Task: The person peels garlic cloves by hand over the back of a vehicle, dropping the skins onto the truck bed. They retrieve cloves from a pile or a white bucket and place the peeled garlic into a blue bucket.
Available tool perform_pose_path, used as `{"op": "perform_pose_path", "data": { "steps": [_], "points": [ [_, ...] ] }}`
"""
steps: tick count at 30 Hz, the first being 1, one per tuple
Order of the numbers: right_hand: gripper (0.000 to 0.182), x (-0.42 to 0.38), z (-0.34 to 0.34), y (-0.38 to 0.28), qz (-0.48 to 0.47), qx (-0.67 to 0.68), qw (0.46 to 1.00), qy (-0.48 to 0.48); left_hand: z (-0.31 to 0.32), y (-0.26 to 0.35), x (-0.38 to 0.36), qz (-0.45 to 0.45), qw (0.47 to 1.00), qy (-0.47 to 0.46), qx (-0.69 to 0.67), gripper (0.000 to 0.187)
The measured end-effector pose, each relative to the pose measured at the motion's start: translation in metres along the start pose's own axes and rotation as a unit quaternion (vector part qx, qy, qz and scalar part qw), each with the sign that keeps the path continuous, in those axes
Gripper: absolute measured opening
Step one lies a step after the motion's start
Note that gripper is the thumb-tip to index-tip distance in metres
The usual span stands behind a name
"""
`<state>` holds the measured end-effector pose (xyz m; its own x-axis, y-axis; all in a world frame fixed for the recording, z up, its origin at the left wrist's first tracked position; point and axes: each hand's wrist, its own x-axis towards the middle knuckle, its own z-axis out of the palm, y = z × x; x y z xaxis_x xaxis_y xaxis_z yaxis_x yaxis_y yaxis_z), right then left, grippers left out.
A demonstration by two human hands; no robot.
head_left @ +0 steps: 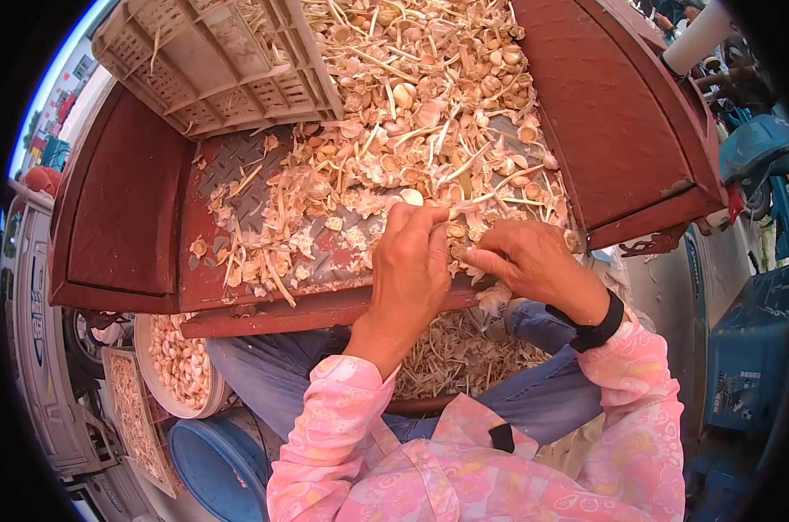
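Observation:
My left hand (412, 257) is closed over the front edge of the truck bed, its fingertips among the garlic. A pale garlic stem (471, 207) comes out beside its index finger, and the rest of what it grips is hidden. Just to the right, my right hand (533, 265) is closed in a pinch, thumb against curled fingers. A small brownish bit (458, 250) shows by the thumb tip, too small to name. Behind the left fingers lies a white garlic clove (411, 197). Loose garlic cloves, skins and stems (429, 113) cover the metal bed around both hands.
A cream plastic crate (211, 70) lies tilted on the bed at the back left. Red metal side walls (625, 113) flank the bed. At lower left stand a white bucket of peeled-looking cloves (181, 361) and a blue tub (216, 465). Husks (464, 357) lie between my knees.

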<state>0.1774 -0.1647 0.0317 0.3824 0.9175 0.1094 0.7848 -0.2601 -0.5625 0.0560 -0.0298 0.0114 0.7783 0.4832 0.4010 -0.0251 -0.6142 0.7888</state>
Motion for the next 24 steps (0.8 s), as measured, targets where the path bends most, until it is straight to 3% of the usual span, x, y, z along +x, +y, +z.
{"op": "perform_pose_path", "data": {
  "steps": [1,2,5,9,13,16,18,20,24],
  "points": [
    [0.025,0.002,0.004,0.008,-0.023,-0.083,0.992,0.090,0.004,0.002,0.010,0.043,0.997,0.000,0.066,0.016],
    [0.019,0.009,-0.001,0.015,0.021,-0.054,0.991,0.118,0.014,0.000,0.018,0.037,0.992,-0.018,0.116,0.012],
    [0.011,0.022,-0.009,0.046,-0.002,-0.087,0.966,0.244,0.036,-0.015,0.031,0.024,0.966,-0.096,0.238,0.012],
    [0.010,0.024,-0.002,0.054,0.003,-0.075,0.989,0.128,0.029,-0.013,0.034,0.005,0.955,-0.143,0.260,0.013],
    [0.009,0.022,0.002,0.037,-0.014,-0.056,0.992,0.115,0.007,-0.020,0.018,-0.008,0.960,-0.107,0.257,0.010],
    [0.011,0.028,0.003,0.051,-0.012,-0.073,0.987,0.139,-0.009,-0.026,0.009,0.003,0.978,-0.060,0.199,0.015],
    [0.009,0.039,0.002,0.052,-0.042,-0.072,0.986,0.144,-0.014,-0.027,0.005,-0.112,0.993,-0.048,-0.003,0.016],
    [0.008,0.046,0.004,0.048,-0.042,-0.095,0.988,0.118,-0.020,-0.016,0.002,-0.209,0.956,-0.040,-0.202,0.019],
    [0.009,0.053,0.001,0.038,-0.008,-0.142,0.989,0.036,-0.031,-0.007,-0.003,-0.278,0.871,-0.027,-0.403,0.018]
  ]
}}
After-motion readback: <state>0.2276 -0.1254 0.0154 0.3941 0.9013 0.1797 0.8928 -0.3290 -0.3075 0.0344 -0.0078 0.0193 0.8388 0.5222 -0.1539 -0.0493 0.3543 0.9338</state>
